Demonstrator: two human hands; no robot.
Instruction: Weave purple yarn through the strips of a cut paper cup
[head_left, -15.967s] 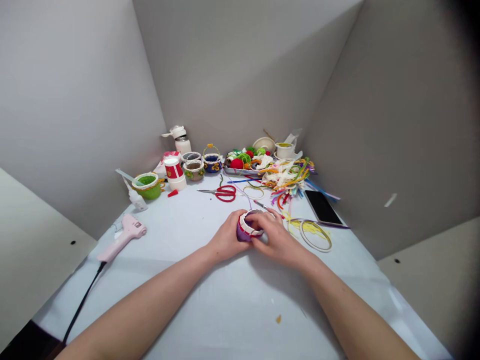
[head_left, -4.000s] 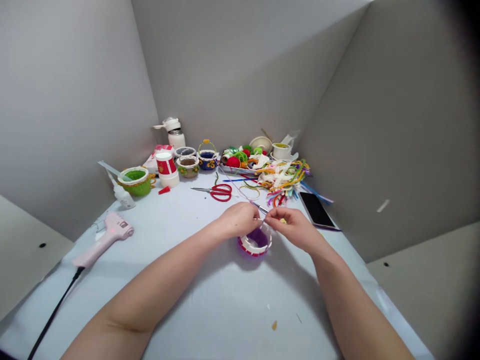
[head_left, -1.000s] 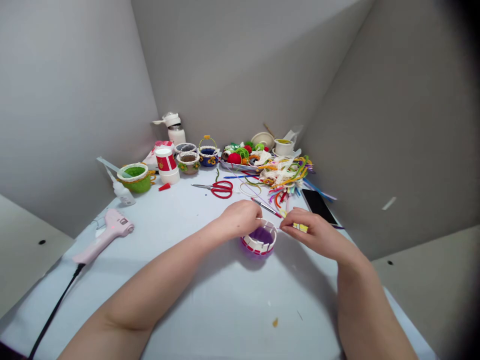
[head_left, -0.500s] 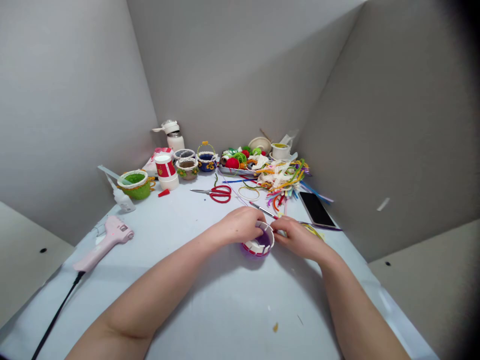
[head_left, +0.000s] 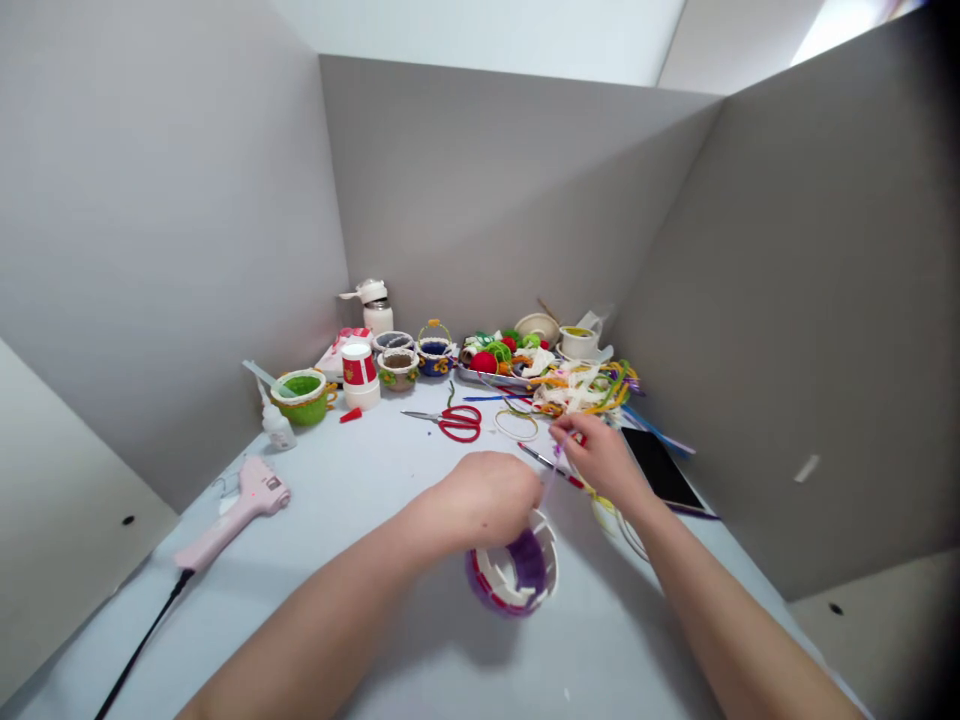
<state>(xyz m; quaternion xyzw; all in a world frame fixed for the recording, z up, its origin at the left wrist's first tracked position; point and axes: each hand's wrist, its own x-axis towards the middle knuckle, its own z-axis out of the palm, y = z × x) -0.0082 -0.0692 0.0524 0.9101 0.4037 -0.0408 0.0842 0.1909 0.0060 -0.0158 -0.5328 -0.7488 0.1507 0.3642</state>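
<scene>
My left hand [head_left: 499, 492] is closed on the far rim of a small paper cup [head_left: 531, 565]. The cup's white wall is slit into strips, with purple yarn woven round it and some red showing. It is tilted, its opening towards me. A strand of purple yarn [head_left: 553, 483] runs from the cup's rim up to my right hand [head_left: 596, 450], whose fingers pinch it beyond the cup. My left fingertips are hidden behind the hand. Just past the hands, a pen-like tool [head_left: 551, 464] with a red end lies on the table.
Red-handled scissors [head_left: 450, 422] lie ahead, beside a thin ring [head_left: 516, 425]. A pink glue gun [head_left: 236, 510] and a glue bottle [head_left: 277, 428] are at left. Small woven baskets [head_left: 399, 370], a yarn tray [head_left: 480, 377] and a yarn pile [head_left: 592, 390] line the back; a phone-like tablet [head_left: 660, 468] lies right.
My right hand has moved away from the cup, up and forward, drawing the purple yarn out. The cup and my left hand sit lower in view, and the camera has tilted up.
</scene>
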